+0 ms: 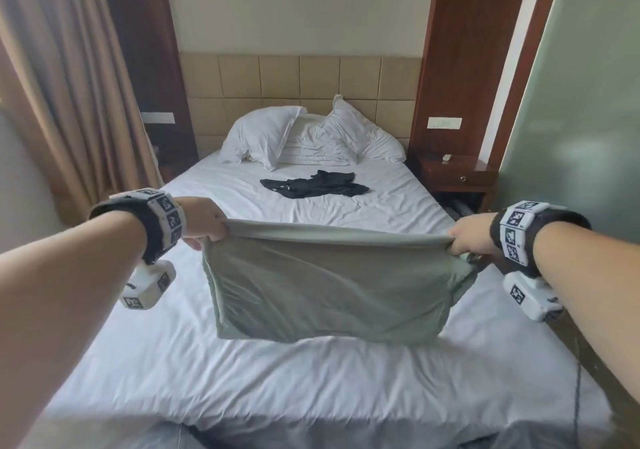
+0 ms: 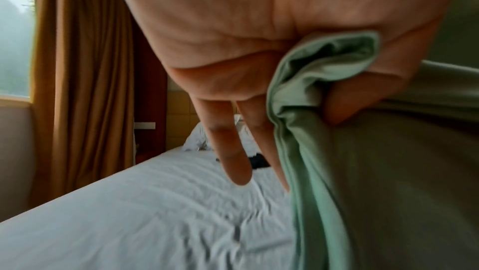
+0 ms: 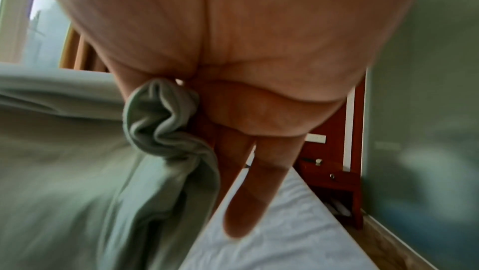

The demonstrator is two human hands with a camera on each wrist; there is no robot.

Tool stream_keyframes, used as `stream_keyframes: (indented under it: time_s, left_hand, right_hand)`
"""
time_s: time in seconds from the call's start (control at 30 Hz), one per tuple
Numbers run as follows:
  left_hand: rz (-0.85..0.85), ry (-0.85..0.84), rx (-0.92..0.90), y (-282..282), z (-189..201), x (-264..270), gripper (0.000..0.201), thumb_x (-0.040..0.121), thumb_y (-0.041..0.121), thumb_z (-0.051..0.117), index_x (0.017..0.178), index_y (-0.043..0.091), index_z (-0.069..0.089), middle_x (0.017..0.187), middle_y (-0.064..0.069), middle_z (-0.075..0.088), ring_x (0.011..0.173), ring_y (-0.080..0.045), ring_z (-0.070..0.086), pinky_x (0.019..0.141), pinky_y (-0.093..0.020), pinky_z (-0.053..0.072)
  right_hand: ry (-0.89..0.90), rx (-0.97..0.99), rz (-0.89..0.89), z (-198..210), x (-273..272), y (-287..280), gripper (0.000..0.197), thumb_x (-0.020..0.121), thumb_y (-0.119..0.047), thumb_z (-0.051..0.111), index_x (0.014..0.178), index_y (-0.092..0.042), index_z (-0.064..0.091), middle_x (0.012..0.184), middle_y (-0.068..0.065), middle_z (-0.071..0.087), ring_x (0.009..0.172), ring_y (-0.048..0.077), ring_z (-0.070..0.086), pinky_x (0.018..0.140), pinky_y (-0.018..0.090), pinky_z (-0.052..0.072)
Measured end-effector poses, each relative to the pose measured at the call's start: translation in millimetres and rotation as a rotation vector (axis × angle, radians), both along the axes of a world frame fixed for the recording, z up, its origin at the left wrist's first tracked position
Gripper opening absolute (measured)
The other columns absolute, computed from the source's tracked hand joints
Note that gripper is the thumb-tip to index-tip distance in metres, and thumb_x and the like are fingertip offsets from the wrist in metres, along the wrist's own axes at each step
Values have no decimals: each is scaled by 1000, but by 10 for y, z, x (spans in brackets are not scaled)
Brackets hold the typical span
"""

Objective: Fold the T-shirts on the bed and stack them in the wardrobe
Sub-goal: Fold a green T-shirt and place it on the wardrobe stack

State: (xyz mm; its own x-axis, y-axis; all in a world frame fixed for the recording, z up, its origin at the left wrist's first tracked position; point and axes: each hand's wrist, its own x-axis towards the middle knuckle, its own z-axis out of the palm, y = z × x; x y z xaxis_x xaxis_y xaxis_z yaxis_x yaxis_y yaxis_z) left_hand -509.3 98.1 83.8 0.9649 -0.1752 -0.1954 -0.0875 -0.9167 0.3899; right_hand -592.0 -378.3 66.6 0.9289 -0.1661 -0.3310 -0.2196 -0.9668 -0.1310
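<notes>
We hold the green T-shirt [image 1: 322, 282] stretched between both hands above the white bed [image 1: 242, 379], its top edge pulled taut into a nearly straight line and the rest hanging down in a doubled panel whose lower edge sits just over the sheet; we cannot tell whether it touches. Our left hand [image 1: 204, 223] pinches the left corner of that edge, thumb and forefinger bunching the fabric, while in the left wrist view two other fingers [image 2: 233, 161] hang straight and free of the cloth. Our right hand [image 1: 467, 237] grips the right corner the same way, a wad of fabric gathered against the palm, with a loose finger [image 3: 249, 202] pointing down past it. The hands are well apart, one at each end of the shirt.

Farther up the bed, near the white pillows [image 1: 304, 137], a black T-shirt [image 1: 315, 187] lies crumpled and unfolded on the sheet. A padded beige headboard [image 1: 298, 92] stands behind the pillows. A wooden nightstand [image 1: 457, 175] sits just beside the bed on the right, and brown curtains [image 1: 69, 85] hang on the left.
</notes>
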Motion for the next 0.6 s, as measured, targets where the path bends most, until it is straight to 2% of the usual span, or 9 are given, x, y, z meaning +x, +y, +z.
stream_keyframes:
  time_s: [0.07,0.13,0.17,0.23,0.33,0.37,0.43,0.47,0.6]
  left_hand:
    - [13,-2,-84,20,311,5,35,84,-1,57,58,17,73,53,1,62,52,-12,61,77,-39,62]
    - [30,37,-172,29,468,51,30,84,-7,56,68,9,75,64,-7,68,63,-18,67,82,-42,61]
    - [36,59,-205,33,483,99,27,84,-10,55,75,5,76,71,-11,71,72,-23,70,85,-44,60]
    - [43,110,-225,24,396,172,23,83,-11,56,87,1,76,82,-16,73,85,-27,71,90,-48,59]
    - [31,210,-253,-7,-15,289,20,71,-1,65,87,5,75,84,-13,72,84,-23,70,91,-46,59]
    - [29,241,-268,-8,-213,354,19,69,2,65,84,7,75,82,-11,71,80,-21,69,90,-45,60]
    - [43,280,-281,-3,-657,485,13,76,0,64,81,8,74,79,-9,69,76,-19,68,90,-46,60]
    - [62,282,-276,5,-878,537,14,82,-1,63,80,7,74,79,-9,71,76,-19,71,91,-47,60]
    - [200,250,-334,34,-1557,749,13,91,-2,61,96,0,73,84,-16,77,79,-24,76,89,-47,61]
  right_hand:
    - [-36,6,14,303,-15,-24,15,88,-22,66,80,-10,66,81,11,68,74,29,67,64,38,57]
    - [-74,-59,36,490,39,-73,36,71,-43,65,89,-12,72,93,10,74,90,31,71,82,44,58]
    - [-76,-57,33,505,94,-118,45,63,-46,63,90,-12,73,95,11,75,93,32,71,85,46,58]
    - [-77,17,-10,438,104,-114,40,63,-38,67,88,-8,72,90,13,74,85,33,71,79,47,60]
    - [-26,43,-54,107,80,-42,9,83,-19,71,84,-11,67,80,8,66,71,24,64,57,32,59]
    - [-7,29,-45,-67,106,-40,7,86,-16,68,82,-12,65,76,6,62,70,21,61,48,25,55]
    - [21,29,-46,-475,216,-68,13,87,-13,65,77,-12,57,70,6,54,66,21,56,38,21,44]
    - [15,26,-52,-700,277,-92,15,87,-12,63,76,-13,53,68,6,51,64,22,53,38,24,42]
    - [-60,53,-122,-1404,555,-177,19,86,-12,62,72,-15,49,70,3,52,65,22,53,55,28,35]
